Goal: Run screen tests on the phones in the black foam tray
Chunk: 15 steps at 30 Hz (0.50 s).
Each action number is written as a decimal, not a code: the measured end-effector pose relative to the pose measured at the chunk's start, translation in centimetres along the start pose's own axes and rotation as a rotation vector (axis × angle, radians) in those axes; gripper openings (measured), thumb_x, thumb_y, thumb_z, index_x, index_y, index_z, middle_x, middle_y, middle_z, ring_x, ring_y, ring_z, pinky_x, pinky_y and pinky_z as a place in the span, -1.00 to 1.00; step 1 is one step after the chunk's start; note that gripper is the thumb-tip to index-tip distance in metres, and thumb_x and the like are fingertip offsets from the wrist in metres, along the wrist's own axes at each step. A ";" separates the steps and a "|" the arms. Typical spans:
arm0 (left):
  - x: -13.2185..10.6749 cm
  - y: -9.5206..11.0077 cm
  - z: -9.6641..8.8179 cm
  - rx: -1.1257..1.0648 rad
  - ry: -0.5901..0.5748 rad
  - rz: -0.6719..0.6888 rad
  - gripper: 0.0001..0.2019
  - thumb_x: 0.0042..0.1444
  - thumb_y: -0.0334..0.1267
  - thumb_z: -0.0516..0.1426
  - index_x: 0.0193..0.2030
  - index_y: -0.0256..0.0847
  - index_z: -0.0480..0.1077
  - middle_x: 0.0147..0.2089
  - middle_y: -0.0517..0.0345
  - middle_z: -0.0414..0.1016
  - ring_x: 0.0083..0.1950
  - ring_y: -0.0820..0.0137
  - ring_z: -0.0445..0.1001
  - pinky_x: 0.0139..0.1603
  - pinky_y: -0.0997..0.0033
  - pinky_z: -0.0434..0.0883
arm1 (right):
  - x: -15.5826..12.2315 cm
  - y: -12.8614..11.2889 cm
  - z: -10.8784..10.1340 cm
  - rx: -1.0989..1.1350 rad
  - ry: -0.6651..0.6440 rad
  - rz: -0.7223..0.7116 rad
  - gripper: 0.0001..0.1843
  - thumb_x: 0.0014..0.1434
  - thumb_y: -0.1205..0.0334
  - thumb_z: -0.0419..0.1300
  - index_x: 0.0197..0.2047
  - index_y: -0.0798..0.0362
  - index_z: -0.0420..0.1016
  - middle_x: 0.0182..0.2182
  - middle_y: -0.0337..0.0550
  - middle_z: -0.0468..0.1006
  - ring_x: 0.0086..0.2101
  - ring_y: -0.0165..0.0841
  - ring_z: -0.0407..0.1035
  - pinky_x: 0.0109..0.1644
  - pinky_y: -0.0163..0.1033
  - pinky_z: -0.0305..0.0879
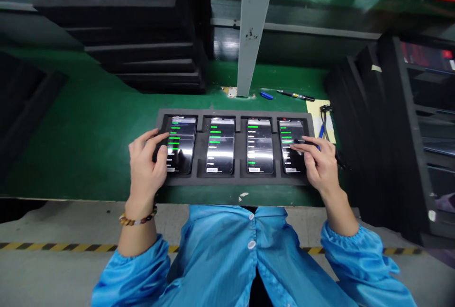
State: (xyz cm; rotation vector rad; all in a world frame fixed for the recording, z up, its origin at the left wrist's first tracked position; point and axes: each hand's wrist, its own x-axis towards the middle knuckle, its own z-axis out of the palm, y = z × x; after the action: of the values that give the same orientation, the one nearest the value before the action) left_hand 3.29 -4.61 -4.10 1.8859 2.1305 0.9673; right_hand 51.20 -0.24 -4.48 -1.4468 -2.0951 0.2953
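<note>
A black foam tray (199, 180) lies near the front edge of the green table, with several smartphones in its slots. Their lit screens show lines of green and white text. My left hand (147, 162) rests at the tray's left end, fingers apart, the index fingertip at the left edge of the leftmost phone (183, 148). At the other end, my right hand (320, 160) reaches over the rightmost phone (292, 155), a fingertip on or just above its screen. Its fingers are spread and grip nothing. Between them lie two more phones, one left of centre (220, 150) and one right of centre (260, 148).
Stacked black foam trays (152, 51) stand at the back left; more trays (387, 131) rise at the right. A grey post (254, 27) stands behind the tray. Near it lie a blue cap (266, 95), a pen (295, 95), yellow paper (329, 127) and a black cable (323, 115).
</note>
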 end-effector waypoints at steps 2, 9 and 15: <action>-0.1 -0.1 0.0 -0.003 0.002 0.009 -0.63 0.54 -0.05 0.05 0.29 0.00 0.56 0.42 -0.05 0.49 0.49 -0.01 0.39 0.57 -0.22 0.26 | 1.1 -1.2 0.4 0.005 -0.044 -0.017 -0.56 0.51 0.14 -0.01 0.18 -0.14 0.68 0.15 -0.05 0.69 0.31 0.00 0.45 0.42 0.30 0.22; -0.1 -0.3 0.1 -0.020 0.007 0.019 -0.64 0.53 -0.09 0.05 0.27 -0.07 0.56 0.40 -0.10 0.50 0.47 0.03 0.41 0.56 -0.17 0.28 | 4.5 -5.3 3.2 0.014 -0.237 -0.109 -0.48 0.49 0.22 -0.03 0.39 -0.07 0.50 0.26 -0.02 0.64 0.43 0.02 0.29 0.47 0.33 0.11; -0.2 -0.5 0.1 -0.034 0.019 -0.020 -0.65 0.51 -0.11 0.06 0.26 -0.07 0.56 0.39 -0.09 0.50 0.47 0.07 0.42 0.56 -0.16 0.30 | 4.3 -9.7 5.6 0.086 -0.227 -0.165 -0.48 0.49 0.22 -0.03 0.40 -0.14 0.48 0.28 -0.02 0.62 0.43 0.01 0.29 0.46 0.31 0.11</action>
State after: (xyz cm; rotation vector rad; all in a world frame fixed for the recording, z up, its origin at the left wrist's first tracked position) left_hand 2.96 -4.72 -4.54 1.8439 2.1249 1.0153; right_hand 39.30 0.68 -2.97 -1.2300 -2.3355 0.4983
